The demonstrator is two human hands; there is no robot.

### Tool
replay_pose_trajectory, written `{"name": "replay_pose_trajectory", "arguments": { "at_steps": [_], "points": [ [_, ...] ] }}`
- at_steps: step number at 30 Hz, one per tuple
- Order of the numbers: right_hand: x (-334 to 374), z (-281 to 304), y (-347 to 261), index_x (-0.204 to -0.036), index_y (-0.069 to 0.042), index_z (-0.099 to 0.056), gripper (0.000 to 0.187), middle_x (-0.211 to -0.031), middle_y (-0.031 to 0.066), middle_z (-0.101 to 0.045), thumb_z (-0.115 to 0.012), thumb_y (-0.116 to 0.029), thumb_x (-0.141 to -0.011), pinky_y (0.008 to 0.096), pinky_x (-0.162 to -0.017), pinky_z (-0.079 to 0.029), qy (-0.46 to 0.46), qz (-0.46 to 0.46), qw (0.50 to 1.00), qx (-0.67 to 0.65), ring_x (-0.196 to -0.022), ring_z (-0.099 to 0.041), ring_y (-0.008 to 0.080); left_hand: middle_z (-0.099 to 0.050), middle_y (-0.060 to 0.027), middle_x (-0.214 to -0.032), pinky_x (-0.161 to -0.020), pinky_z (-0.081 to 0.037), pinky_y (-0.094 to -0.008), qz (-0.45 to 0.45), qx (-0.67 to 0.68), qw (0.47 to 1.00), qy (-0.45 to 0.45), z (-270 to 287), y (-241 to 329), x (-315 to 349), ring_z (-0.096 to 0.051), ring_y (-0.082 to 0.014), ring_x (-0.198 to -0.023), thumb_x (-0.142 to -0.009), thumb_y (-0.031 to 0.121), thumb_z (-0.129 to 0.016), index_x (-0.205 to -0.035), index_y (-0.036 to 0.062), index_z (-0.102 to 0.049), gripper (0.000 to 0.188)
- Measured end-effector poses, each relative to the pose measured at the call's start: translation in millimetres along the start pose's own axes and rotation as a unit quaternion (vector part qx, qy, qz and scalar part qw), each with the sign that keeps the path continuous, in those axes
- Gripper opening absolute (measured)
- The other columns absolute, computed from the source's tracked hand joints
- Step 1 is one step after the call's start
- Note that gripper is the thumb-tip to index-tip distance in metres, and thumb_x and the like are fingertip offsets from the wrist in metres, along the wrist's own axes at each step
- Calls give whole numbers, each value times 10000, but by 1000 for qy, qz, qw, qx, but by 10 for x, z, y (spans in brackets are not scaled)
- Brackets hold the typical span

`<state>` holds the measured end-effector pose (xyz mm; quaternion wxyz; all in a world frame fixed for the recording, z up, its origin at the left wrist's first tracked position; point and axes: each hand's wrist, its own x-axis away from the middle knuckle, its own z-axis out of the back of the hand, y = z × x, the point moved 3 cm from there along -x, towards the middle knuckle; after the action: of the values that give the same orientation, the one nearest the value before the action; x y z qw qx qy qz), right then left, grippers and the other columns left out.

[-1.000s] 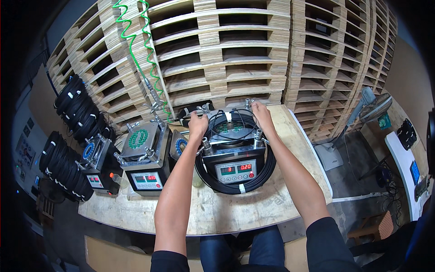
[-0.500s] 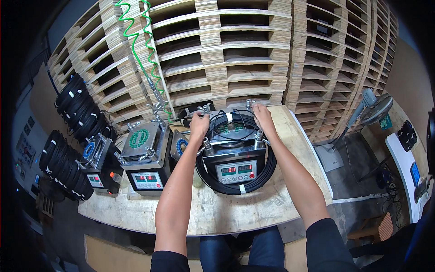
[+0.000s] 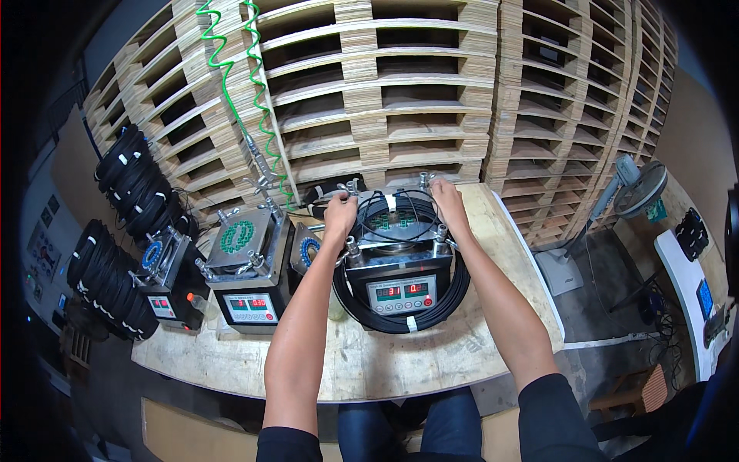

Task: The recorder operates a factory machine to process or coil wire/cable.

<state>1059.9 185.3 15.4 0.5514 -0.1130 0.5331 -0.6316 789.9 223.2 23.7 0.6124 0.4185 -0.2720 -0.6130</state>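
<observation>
A black polishing-type machine (image 3: 372,279) with a lit red digital display (image 3: 401,291) stands in front of me. A thick coil of black cable (image 3: 369,314), tied with white bands, hangs around it and over its top. Metal clamp posts rise at its corners, such as the front left post (image 3: 353,248). My left hand (image 3: 339,217) is closed beside the rear left post (image 3: 352,187). My right hand (image 3: 449,203) is closed near the rear right post (image 3: 423,180). What the fingertips grip is hidden. Green-tipped connectors (image 3: 394,221) show on the machine's top, under loose cable loops.
Left on the wooden table (image 3: 369,369) stand a second machine (image 3: 240,266) with a ring of green connectors and a smaller one (image 3: 165,269) with a blue ring. Cable coils (image 3: 108,281) hang farther left. Wooden pallets (image 3: 416,100) rise behind; a fan (image 3: 640,189) stands right.
The digits on the machines' displays have changed. Both hands stay at the rear posts, almost unmoved.
</observation>
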Motion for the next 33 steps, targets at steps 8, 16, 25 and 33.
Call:
{"name": "replay_pose_trajectory", "arguments": {
  "at_steps": [8,16,25,33],
  "points": [
    [-6,-9,20,-1014,-6,-654,392,-955,301,-645,-410,-307,-952,500,-842,-494,-2,8,1000,-4,-982,-610,480,-612,-280,-1239,-1013,-442,-410,15,5,1000,20,-13,-37,-7,-573,-403,-1193,-863,331,-631,-1288,-12,-560,551],
    [12,-1,-13,-1077,-8,-644,381,-970,280,-664,-433,-300,-952,475,-842,-498,14,-8,1000,-22,-979,-623,460,-607,-289,-1241,-1020,-436,-412,8,7,1000,19,5,-35,-10,-570,-402,-1201,-861,330,-632,-1312,-4,-544,568],
    [-5,2,16,-1082,-8,-640,383,-968,290,-651,-416,-291,-954,486,-845,-487,-10,9,1000,-2,-985,-619,456,-617,-280,-1232,-1016,-439,-411,12,14,1000,-11,-42,-72,-71,-577,-399,-1193,-861,339,-622,-1301,0,-560,560],
    [7,13,64,-1069,-14,-634,391,-998,269,-658,-405,-312,-963,491,-863,-481,0,8,1000,-21,-1001,-613,461,-610,-287,-1240,-1026,-432,-403,30,-6,999,31,-25,49,56,-573,-398,-1199,-858,326,-631,-1290,-22,-556,560]
  ]
}}
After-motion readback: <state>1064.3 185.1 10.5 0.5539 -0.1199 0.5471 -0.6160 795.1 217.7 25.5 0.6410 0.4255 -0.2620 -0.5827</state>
